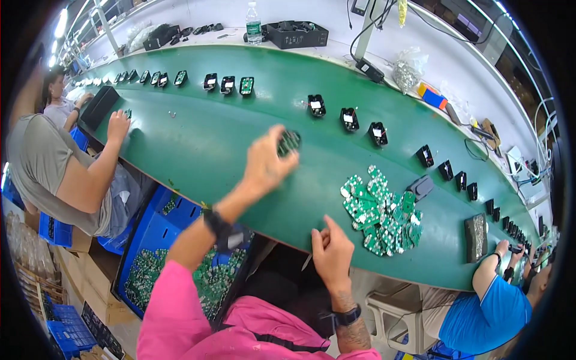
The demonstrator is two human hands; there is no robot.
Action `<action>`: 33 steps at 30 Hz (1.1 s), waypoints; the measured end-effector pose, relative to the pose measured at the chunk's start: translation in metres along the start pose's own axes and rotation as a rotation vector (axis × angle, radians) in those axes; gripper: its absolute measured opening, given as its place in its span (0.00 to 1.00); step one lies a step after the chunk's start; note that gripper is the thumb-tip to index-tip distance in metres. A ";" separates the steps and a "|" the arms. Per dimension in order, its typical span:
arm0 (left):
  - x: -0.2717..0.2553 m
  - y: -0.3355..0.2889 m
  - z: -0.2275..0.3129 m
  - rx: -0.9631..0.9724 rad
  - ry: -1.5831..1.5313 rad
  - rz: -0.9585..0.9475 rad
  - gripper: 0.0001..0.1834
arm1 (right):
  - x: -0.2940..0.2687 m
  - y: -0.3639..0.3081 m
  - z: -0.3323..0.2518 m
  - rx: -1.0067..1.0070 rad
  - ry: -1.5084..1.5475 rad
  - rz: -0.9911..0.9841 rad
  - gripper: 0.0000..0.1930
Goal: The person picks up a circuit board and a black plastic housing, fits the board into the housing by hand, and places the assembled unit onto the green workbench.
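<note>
My left hand (267, 161) is raised over the green work surface (216, 138), its fingers closed around a small black plastic housing (290, 143). Motion blurs the housing, and some green shows inside it. At the front edge of the surface, my right hand (332, 252) holds nothing, index finger and thumb apart and the other fingers loosely curled. To the right of that hand lies a loose pile of small green circuit boards (381, 210). A dark grey block-shaped object (420, 188) touches the pile's far right side.
Black housings with boards inside (349, 119) stand in a long row across the surface. A blue bin of circuit boards (141, 270) is below at left. A person in grey (60, 162) works on my left, another in blue (489, 318) on my right. A bottle (253, 27) stands behind.
</note>
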State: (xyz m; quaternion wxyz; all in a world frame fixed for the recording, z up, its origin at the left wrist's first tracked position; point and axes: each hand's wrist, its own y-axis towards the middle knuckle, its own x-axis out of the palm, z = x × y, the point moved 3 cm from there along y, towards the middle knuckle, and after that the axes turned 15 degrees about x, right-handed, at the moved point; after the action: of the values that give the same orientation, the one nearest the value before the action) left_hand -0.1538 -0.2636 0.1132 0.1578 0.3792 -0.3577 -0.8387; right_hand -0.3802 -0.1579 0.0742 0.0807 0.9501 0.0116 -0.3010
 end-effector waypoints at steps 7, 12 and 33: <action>0.024 0.103 -0.164 -0.183 0.424 -0.090 0.27 | 0.015 -0.002 -0.007 -0.146 -0.039 0.174 0.08; 0.039 0.115 -0.171 -0.229 0.383 -0.082 0.27 | 0.009 -0.001 -0.002 -0.123 -0.036 0.185 0.08; 0.041 0.106 -0.199 0.033 0.778 -0.318 0.13 | 0.011 0.000 -0.006 -0.103 -0.049 0.130 0.08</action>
State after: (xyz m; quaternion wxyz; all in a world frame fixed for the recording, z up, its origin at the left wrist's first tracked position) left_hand -0.0324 -0.4542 0.0771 0.1437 0.7206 -0.2217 -0.6410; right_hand -0.3679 -0.1575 0.0726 0.1492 0.9358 -0.0364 -0.3174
